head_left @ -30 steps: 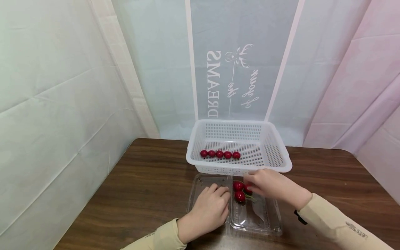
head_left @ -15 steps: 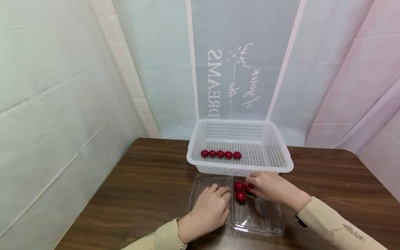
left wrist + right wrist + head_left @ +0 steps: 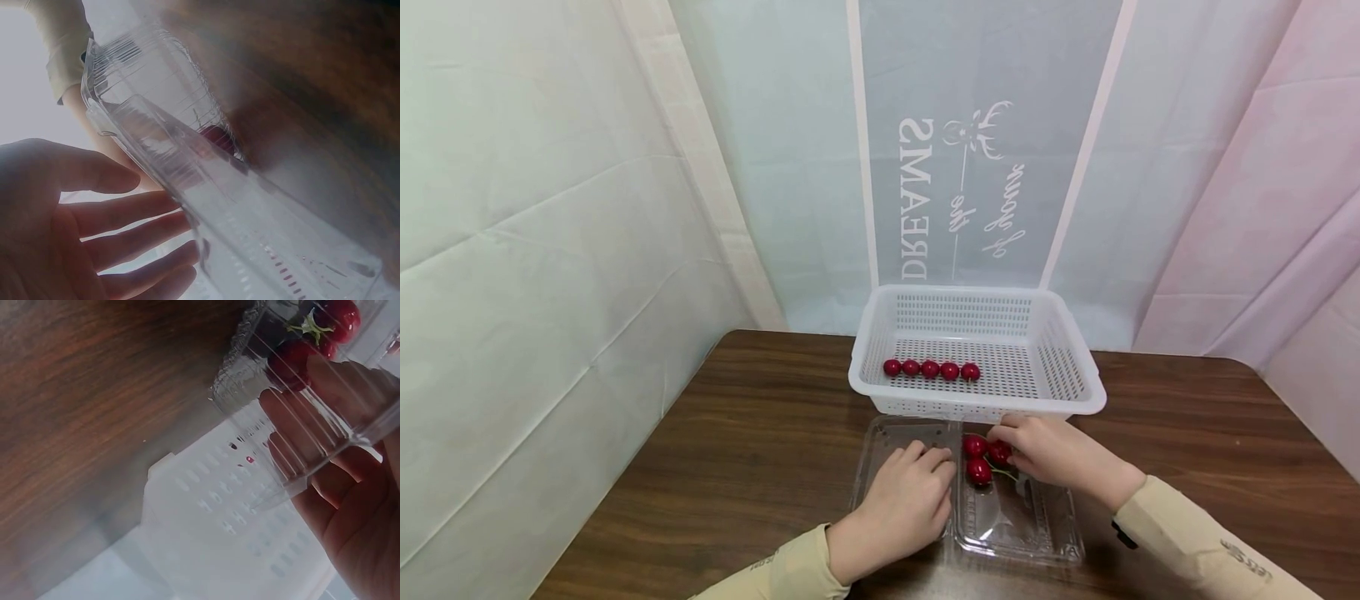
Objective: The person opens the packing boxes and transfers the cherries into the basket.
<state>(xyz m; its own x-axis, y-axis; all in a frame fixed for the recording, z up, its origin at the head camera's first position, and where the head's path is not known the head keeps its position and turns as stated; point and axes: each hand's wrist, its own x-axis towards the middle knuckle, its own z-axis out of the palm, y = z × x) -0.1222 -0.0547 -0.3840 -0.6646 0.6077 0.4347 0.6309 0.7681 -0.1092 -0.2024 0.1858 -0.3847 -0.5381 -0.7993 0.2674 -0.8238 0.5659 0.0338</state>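
A clear hinged plastic clamshell box [image 3: 1015, 537] lies opened out on the table. Three red cherries [image 3: 979, 472] with green stems are grouped at the far end of its right half. My right hand [image 3: 1045, 450] reaches into that half, thumb and fingertips pinching the rightmost cherry [image 3: 1000, 452]. In the right wrist view, the thumb and fingertips meet a cherry [image 3: 290, 364] behind the clear wall. My left hand [image 3: 904, 500] rests over the left half [image 3: 880, 446], close to the hinge. Its fingers [image 3: 137, 209] extend loosely to the plastic edge in the left wrist view.
Just behind the box stands a white perforated basket [image 3: 861, 379], its near rim close to my right fingers. Several cherries [image 3: 930, 369] sit in a row inside it. The brown wooden table [image 3: 722, 433] meets hanging fabric [image 3: 805, 233] at the back.
My right hand has eased slightly down and its fingers have drawn together at the rightmost cherry, which shows more clearly. My left hand holds its place.
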